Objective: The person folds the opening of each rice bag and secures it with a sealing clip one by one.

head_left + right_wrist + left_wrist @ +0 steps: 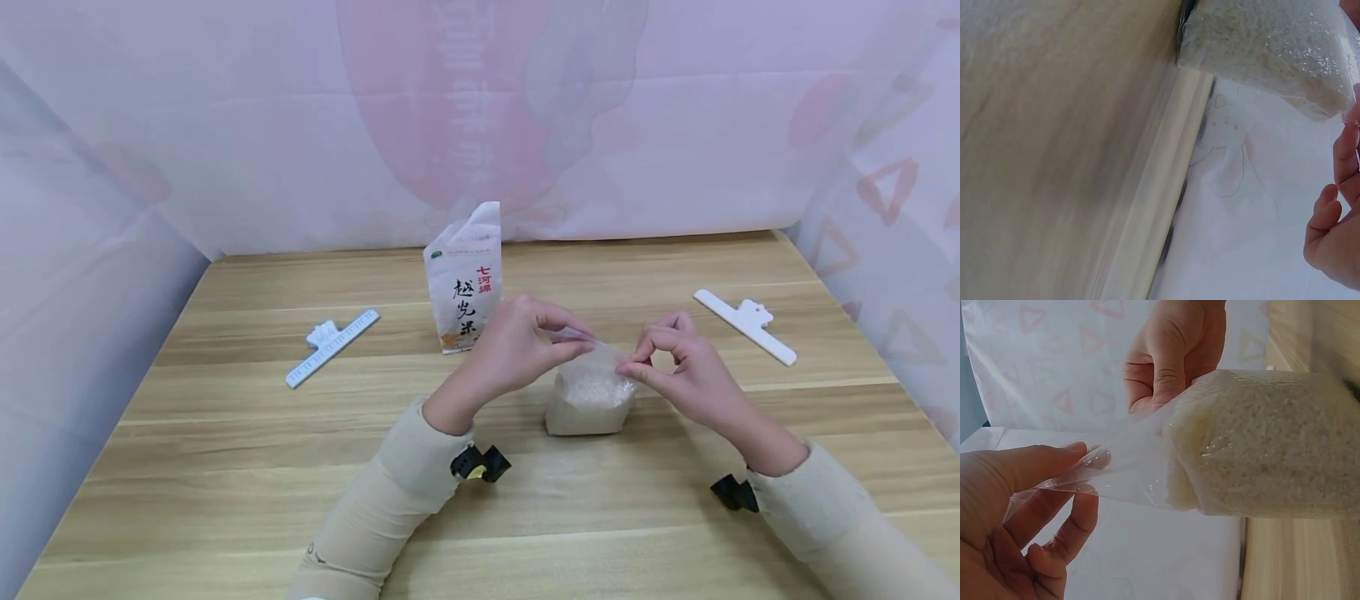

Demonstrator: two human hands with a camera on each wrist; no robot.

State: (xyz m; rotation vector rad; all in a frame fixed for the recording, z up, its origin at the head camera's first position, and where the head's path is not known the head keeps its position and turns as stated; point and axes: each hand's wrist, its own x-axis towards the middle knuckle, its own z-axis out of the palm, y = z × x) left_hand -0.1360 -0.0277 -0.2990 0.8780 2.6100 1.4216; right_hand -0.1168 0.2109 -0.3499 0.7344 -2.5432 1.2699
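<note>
A clear plastic bag of rice (591,404) stands upright on the table in the middle of the head view, its loose top drawn upward. My left hand (517,343) pinches the top film from the left, thumb against fingers, as the left wrist view also shows with the left hand (1016,512) and the film stretched toward the rice. From the right, my right hand (693,375) pinches the film's other edge between thumb and forefinger. In the right wrist view the bag of rice (1266,50) is cut off at the top, with part of the right hand (1344,231) at the edge.
Behind the bag stands a white paper rice package (465,283) with printed characters. A light blue bag clip (330,348) lies at the left and a white bag clip (746,325) at the right, on the wooden table (262,467). Printed cloth walls (285,150) surround it.
</note>
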